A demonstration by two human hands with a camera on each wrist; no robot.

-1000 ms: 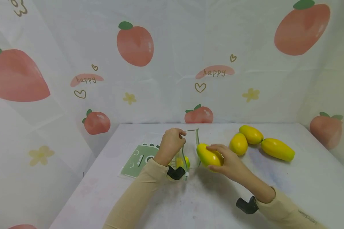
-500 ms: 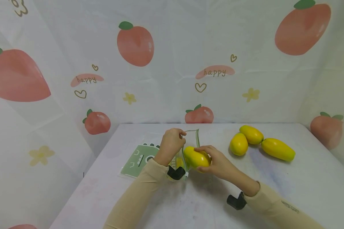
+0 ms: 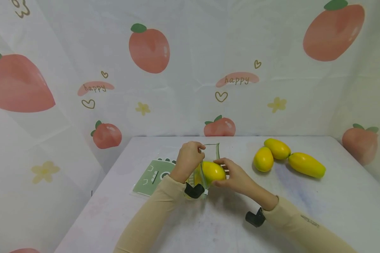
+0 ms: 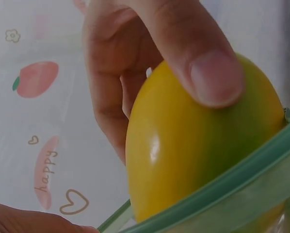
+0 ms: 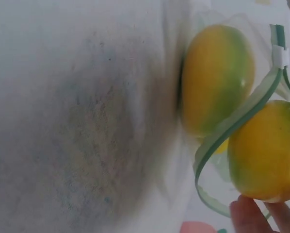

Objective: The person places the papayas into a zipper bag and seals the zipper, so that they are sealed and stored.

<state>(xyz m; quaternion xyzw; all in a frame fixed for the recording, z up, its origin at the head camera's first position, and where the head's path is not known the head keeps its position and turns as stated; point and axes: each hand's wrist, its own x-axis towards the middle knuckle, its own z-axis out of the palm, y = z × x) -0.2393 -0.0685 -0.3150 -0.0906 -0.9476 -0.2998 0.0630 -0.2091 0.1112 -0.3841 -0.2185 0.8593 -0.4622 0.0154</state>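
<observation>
Clear plastic with a green rim forms the bag (image 3: 217,151), and in the head view the left hand (image 3: 190,160) pinches its upper edge while the right hand (image 3: 233,178) grips a mango (image 3: 214,172) at the bag's mouth, thumb and fingers spread around the fruit. Should the left pinch slip, I judge the mouth could sag against the mango, since the film looks limp. Right of the bag and well apart lie three loose yellow fruits (image 3: 264,159); the bare table (image 3: 215,228) between them and the bag, and nearer the person than the bag, gives the right arm room. Left of the bag, a flat green printed pouch (image 3: 152,177) tightens the space; beyond the bag, the tabletop ends at the cloth backdrop (image 3: 183,102). In the left wrist view, the rim crosses in front of the mango, whose lower part sits behind the film, so it is partly inside; the right thumb above the rim might catch there if pushed deeper. In the right wrist view, a second mango (image 5: 217,80) lies within the bag and could block the held one, while the white slider (image 5: 281,57) on the rim might snag it.
</observation>
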